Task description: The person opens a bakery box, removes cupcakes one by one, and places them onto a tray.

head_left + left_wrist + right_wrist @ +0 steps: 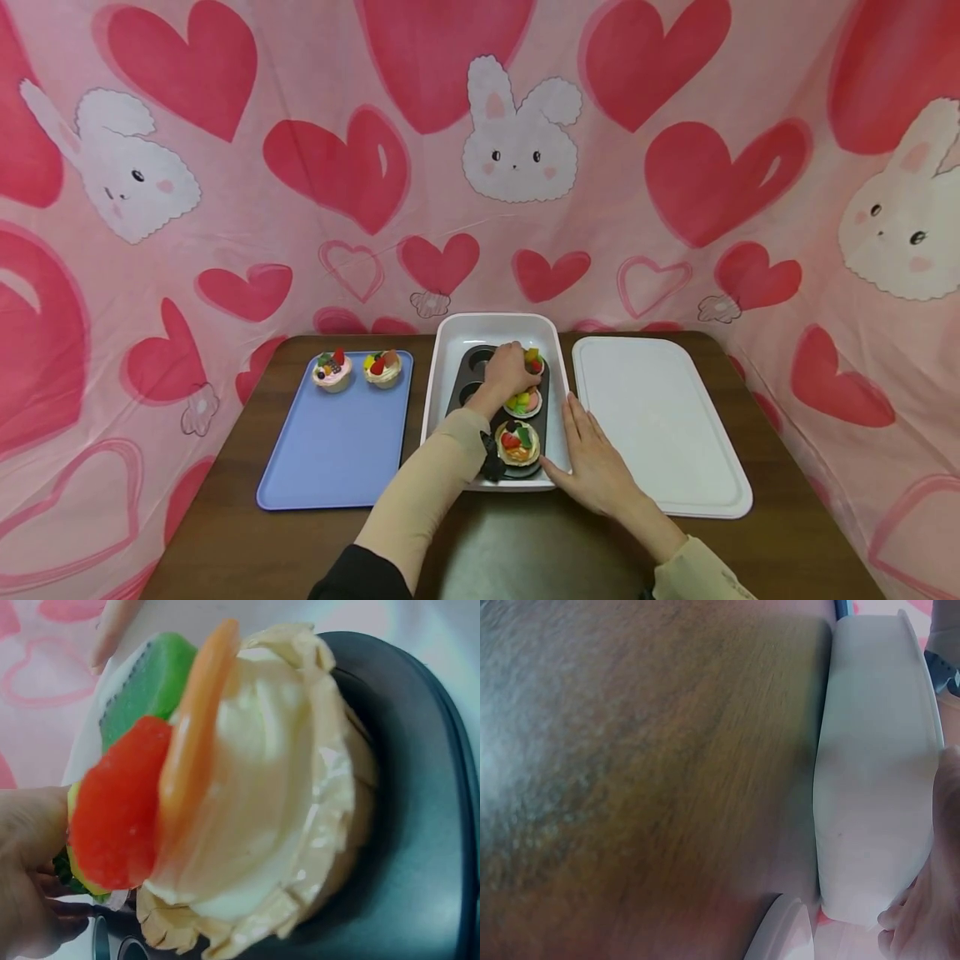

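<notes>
Apparently for containment, white bin [491,327] around dark muffin tin [542,415]; straight-fingered right hand [598,467] at the bin's right side, probably for steadiness; left hand [508,372] pinching far-right cupcake [533,362] within the tin, perhaps sidelong to spare the topping.

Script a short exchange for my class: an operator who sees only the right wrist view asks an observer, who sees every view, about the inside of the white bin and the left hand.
Operator: My right wrist view shows the white bin only from outside. What is in it?
Observer: A dark muffin tin, with three cupcakes showing along its right side.
Operator: And what is the left hand at?
Observer: It holds the farthest cupcake, at the tin's far right corner.
</notes>
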`<act>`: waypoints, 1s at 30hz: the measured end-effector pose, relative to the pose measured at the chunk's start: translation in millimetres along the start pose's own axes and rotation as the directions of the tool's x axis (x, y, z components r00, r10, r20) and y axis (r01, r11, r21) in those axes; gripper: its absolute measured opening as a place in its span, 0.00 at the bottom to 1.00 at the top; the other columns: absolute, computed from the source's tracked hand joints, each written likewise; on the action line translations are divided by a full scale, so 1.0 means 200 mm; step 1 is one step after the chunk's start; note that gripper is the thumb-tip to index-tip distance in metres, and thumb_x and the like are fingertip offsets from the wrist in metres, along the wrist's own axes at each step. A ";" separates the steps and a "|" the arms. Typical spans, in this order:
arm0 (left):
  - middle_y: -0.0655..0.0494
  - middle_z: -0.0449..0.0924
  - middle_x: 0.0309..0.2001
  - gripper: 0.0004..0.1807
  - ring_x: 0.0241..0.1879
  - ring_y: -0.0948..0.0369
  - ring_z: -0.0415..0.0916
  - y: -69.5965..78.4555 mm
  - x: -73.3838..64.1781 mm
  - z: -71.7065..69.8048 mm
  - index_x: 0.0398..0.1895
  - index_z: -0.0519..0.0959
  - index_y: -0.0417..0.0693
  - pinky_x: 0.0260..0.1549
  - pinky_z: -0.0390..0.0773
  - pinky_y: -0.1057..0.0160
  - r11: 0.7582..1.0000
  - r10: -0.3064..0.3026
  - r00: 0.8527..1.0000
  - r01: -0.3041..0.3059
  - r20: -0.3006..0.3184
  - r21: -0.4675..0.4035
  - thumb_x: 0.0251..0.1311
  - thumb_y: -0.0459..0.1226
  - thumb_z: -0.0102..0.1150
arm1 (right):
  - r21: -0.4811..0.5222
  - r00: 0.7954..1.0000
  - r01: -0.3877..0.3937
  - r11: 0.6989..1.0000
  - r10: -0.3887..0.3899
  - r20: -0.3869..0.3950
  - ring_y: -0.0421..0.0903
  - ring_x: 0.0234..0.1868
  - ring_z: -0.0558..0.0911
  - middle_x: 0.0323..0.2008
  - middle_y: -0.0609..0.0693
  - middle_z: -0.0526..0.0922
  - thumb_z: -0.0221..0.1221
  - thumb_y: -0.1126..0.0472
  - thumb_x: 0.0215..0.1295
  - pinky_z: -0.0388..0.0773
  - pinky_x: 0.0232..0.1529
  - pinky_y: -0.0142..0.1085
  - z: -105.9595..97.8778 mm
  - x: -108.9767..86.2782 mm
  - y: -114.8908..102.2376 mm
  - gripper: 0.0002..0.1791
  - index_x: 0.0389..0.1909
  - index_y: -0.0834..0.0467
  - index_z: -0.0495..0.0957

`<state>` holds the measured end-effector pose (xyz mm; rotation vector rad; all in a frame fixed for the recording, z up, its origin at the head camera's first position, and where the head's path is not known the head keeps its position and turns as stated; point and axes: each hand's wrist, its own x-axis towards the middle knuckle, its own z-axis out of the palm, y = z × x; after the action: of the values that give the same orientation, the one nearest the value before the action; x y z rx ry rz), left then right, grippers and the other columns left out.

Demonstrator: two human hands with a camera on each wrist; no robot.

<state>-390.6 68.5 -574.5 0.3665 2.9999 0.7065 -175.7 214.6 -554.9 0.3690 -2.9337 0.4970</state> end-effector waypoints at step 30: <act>0.50 0.86 0.62 0.44 0.58 0.54 0.84 -0.05 0.06 -0.14 0.70 0.77 0.46 0.64 0.85 0.54 0.924 0.342 0.929 -0.359 -0.141 -0.130 0.50 0.46 0.88 | 0.017 0.999 0.033 0.999 -0.032 -0.039 0.66 0.86 0.63 0.87 0.70 0.55 0.64 0.37 0.72 0.64 0.84 0.62 -0.01 -0.01 -0.01 0.57 0.85 0.73 0.54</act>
<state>-406.5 49.8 -552.9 0.9006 2.9876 1.0108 -173.5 214.5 -553.3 0.4036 -2.8829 0.5205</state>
